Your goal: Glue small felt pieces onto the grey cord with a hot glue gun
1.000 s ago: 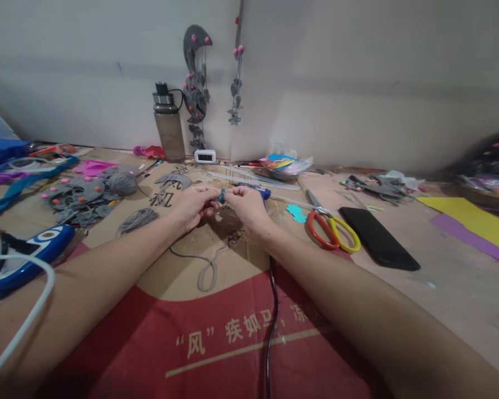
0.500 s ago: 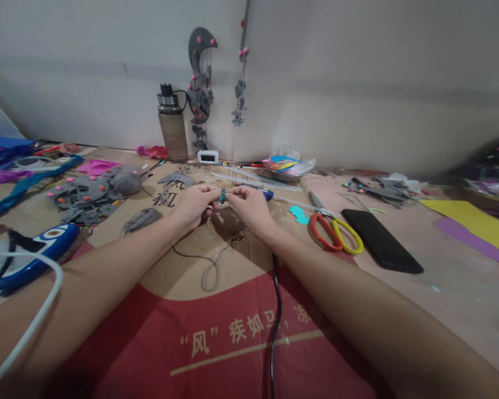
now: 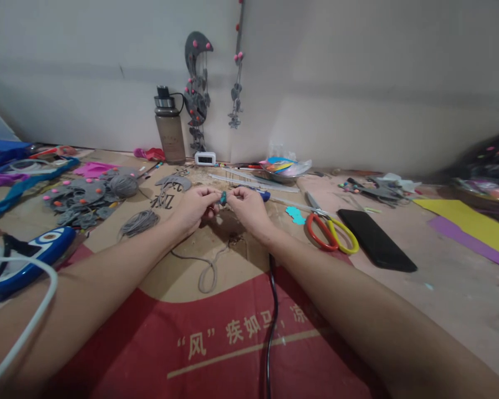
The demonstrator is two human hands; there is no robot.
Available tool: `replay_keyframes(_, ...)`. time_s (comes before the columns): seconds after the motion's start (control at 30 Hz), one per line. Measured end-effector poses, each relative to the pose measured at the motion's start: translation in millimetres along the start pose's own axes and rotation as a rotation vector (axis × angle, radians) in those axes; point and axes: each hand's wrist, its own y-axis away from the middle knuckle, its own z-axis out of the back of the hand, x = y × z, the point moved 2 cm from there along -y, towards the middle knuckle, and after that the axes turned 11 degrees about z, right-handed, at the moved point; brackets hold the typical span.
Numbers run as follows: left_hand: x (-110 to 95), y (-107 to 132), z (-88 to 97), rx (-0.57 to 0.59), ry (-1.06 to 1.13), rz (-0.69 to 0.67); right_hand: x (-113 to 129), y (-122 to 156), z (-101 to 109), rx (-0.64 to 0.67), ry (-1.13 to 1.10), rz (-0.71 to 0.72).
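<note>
Between my two hands is a small teal piece (image 3: 223,198), its exact shape mostly covered by fingers. My left hand (image 3: 199,208) pinches it from the left, and my right hand (image 3: 249,207) pinches it from the right. Grey cord (image 3: 208,277) lies in a loose loop on the cardboard below them. A coil of grey yarn (image 3: 139,222) rests beside my left forearm. The blue handle of a tool (image 3: 265,195) shows just past my right hand. Turquoise cut-out shapes (image 3: 295,215) lie to its right.
Scissors (image 3: 331,233) with red and yellow handles lie beside a black phone (image 3: 376,239) on the right. A bottle (image 3: 170,133) and a small white clock (image 3: 205,159) stand by the wall. Grey felt pieces (image 3: 83,191) pile up on the left. A black cable (image 3: 271,327) runs toward me.
Both hands stay together around the teal piece, which has turned slightly between the fingers. The whole view has shifted a little, so things appear slightly farther left.
</note>
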Motion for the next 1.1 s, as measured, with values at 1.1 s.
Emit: replay_keyframes(1.1,-4,2,13.8,-0.300,0.233,-0.147,2,9,-13,-0.054,-0.304,-0.201)
